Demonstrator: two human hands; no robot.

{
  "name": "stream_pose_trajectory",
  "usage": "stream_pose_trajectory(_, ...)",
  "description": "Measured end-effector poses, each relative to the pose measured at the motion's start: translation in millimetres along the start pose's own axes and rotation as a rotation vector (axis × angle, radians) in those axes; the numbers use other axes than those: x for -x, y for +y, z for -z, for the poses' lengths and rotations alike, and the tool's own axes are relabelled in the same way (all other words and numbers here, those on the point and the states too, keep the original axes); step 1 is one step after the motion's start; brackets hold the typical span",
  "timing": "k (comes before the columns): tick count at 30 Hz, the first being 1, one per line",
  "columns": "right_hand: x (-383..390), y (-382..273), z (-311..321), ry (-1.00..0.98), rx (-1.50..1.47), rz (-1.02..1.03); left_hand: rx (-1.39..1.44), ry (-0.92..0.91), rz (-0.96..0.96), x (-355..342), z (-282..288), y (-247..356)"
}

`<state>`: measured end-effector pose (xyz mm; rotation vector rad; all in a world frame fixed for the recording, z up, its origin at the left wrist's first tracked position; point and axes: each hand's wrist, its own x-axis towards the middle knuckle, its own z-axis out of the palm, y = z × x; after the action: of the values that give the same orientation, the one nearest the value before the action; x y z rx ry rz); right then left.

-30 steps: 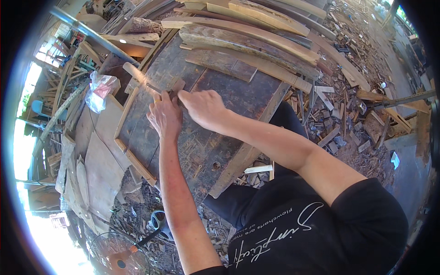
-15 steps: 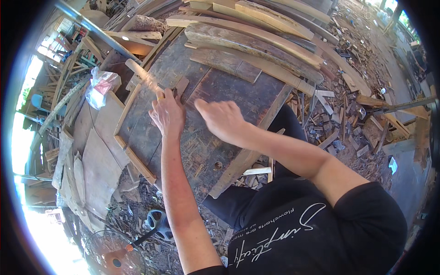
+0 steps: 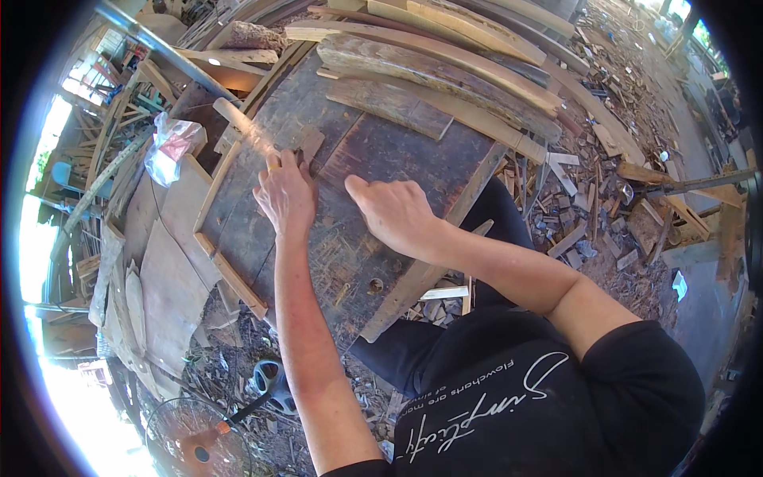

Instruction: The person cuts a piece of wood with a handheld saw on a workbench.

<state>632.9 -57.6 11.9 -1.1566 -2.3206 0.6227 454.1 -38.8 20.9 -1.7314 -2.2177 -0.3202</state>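
My left hand point(image 3: 286, 197) rests on the dark wooden worktable point(image 3: 350, 238), fingers curled and pressed down. A small brown wooden block point(image 3: 311, 146) sticks out from beside its fingertips, and the hand appears to hold its near end. A dark bit beside the fingers is too small to name. Just to the right, my right hand point(image 3: 401, 215) hovers over the tabletop in a closed fist, the thumb side toward the left hand. Whatever the fist may hold is hidden by the fingers. A short plank point(image 3: 389, 109) lies beyond both hands.
Long boards point(image 3: 437, 71) are stacked along the table's far side. A metal pole point(image 3: 163, 52) slants in at the upper left, near a plastic bag point(image 3: 171, 147). A fan point(image 3: 199, 449) stands at lower left. Wood scraps point(image 3: 584, 215) litter the ground at right.
My right hand has shifted slightly right and down, away from the left hand, still in a fist. The left hand stays by the block; the whole view has slid a little.
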Motion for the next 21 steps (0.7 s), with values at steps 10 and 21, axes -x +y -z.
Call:
stream_pose_trajectory(10, -25, -1, -15, 0.129, -0.017, 0.102, -0.003, 0.003, 0.024, 1, -1, -1)
stream_pose_trajectory(21, -57, -6, -28, 0.206, 0.001, 0.123, -0.002, 0.053, 0.002, 2, -3, -2)
